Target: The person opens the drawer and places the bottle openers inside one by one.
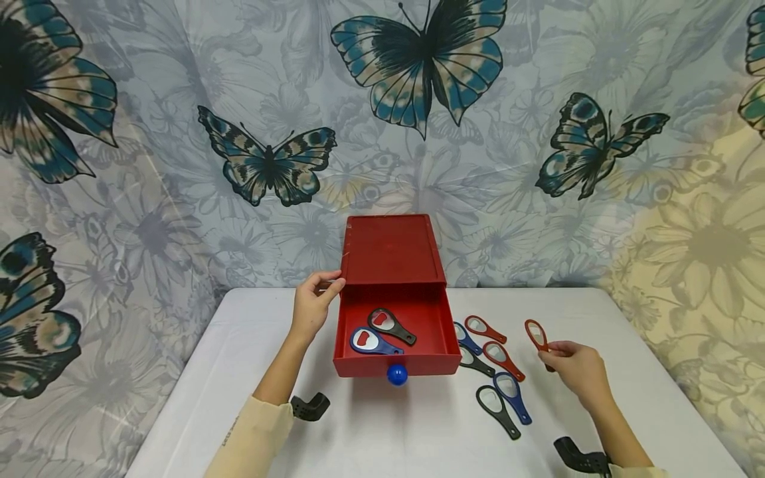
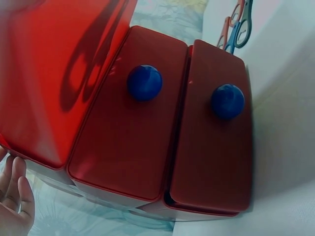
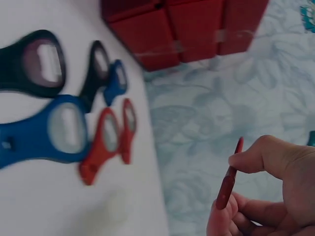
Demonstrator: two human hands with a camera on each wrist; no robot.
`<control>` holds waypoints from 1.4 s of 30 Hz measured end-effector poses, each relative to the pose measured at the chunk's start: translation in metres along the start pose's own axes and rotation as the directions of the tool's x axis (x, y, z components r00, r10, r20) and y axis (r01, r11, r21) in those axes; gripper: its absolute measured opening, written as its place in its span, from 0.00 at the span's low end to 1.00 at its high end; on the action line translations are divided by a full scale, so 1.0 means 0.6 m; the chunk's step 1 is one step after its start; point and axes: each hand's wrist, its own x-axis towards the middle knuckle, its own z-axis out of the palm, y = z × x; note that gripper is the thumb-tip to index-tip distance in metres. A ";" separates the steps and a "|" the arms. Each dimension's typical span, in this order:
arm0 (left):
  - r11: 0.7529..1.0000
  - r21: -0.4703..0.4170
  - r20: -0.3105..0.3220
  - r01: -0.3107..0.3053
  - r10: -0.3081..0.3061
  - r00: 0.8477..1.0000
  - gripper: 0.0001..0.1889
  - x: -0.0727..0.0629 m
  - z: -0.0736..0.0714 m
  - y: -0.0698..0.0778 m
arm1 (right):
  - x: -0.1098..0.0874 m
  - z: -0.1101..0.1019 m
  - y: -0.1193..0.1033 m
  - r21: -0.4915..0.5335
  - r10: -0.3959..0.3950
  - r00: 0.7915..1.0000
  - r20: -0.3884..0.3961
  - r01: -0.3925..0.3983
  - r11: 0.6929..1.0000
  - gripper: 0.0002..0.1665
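Loosely bent, the fingers of the left hand (image 1: 311,309) rest against the left side of a red cabinet (image 1: 391,249), by the front edge of its top. The right hand (image 1: 578,373) pinches an orange-red bottle opener (image 1: 543,346) by its handle between thumb and fingers, ring end pointing away from the palm, to the right of the loose openers.

Behind everything hangs a grey floral backdrop (image 1: 478,232) printed with teal and black butterflies. Before it stands a white table (image 1: 430,438). The cabinet sits on it with 3 drawer fronts stacked, and its top drawer (image 1: 430,318) is pulled out. A cream sleeve (image 1: 254,438) covers the left forearm; black wrist mounts (image 1: 309,406) show at both wrists.

Inside the open drawer lie 2 openers, a black opener (image 1: 397,328) and, just in front of it, a blue opener (image 1: 382,344). Right of the cabinet, 6 more lie close together on the table: 2 red openers (image 1: 507,364), 2 blue openers (image 1: 514,399) and 2 black openers (image 1: 503,416). Smallest are the round blue knobs: 1 on the open drawer (image 1: 397,374) and 2 on the lower fronts.
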 end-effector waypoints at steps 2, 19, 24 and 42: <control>1.000 0.006 -0.004 0.001 -0.001 1.000 0.15 0.000 0.001 0.000 | 0.005 -0.014 -0.012 0.012 -0.001 1.000 -0.017 0.002 1.000 0.26; 0.999 -0.037 -0.004 -0.001 0.000 1.000 0.15 -0.003 0.000 -0.007 | 0.034 -0.066 -0.127 0.043 -0.187 0.977 -0.106 0.192 0.980 0.24; 0.999 -0.041 0.000 0.003 -0.003 1.000 0.15 -0.002 0.000 -0.007 | 0.035 -0.061 -0.157 0.039 -0.244 0.964 -0.103 0.249 0.968 0.23; 0.999 -0.036 0.004 0.003 -0.003 1.000 0.15 0.001 0.000 -0.006 | 0.037 -0.063 -0.242 -0.046 -0.331 0.942 0.050 0.334 0.942 0.20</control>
